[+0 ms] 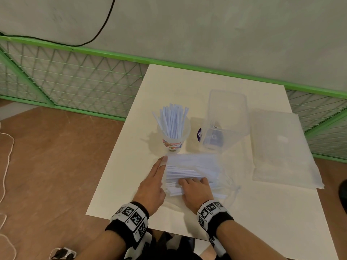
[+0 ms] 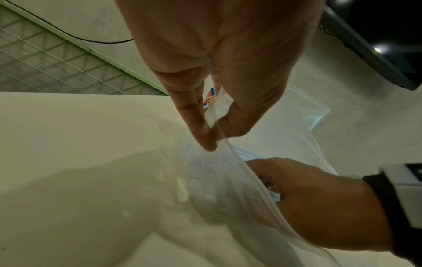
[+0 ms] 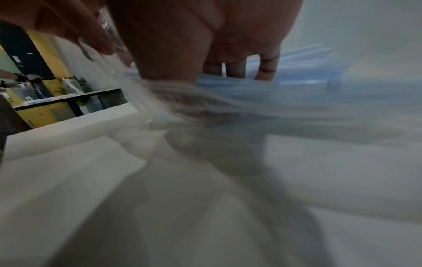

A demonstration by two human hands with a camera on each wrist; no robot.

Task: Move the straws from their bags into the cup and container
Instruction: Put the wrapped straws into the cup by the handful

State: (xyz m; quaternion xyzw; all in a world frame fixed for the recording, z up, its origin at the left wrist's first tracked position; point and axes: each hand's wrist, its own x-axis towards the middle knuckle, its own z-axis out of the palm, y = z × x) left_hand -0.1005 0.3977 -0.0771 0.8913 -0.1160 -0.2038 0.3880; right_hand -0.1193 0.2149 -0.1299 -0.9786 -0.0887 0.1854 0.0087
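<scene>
A clear bag [image 1: 195, 164] of pale blue straws [image 1: 185, 173] lies on the white table [image 1: 244, 212] in front of me. My left hand [image 1: 161, 166] pinches the bag's open rim [image 2: 219, 133] between thumb and finger and lifts it. My right hand [image 1: 193, 182] reaches into the bag mouth, thumb and fingers curled round a bundle of straws [image 3: 262, 86]. Behind the bag stands a printed plastic cup [image 1: 173, 141] full of upright straws [image 1: 172, 119]. The clear container [image 1: 227, 117] stands to its right; I see no straws in it.
Flat, clear empty bags [image 1: 281, 147] lie at the table's right edge. A purple round sticker [image 1: 200, 135] shows beside the container. A green mesh fence [image 1: 75, 76] runs behind the table, and the brown floor [image 1: 47, 166] with cords lies to the left.
</scene>
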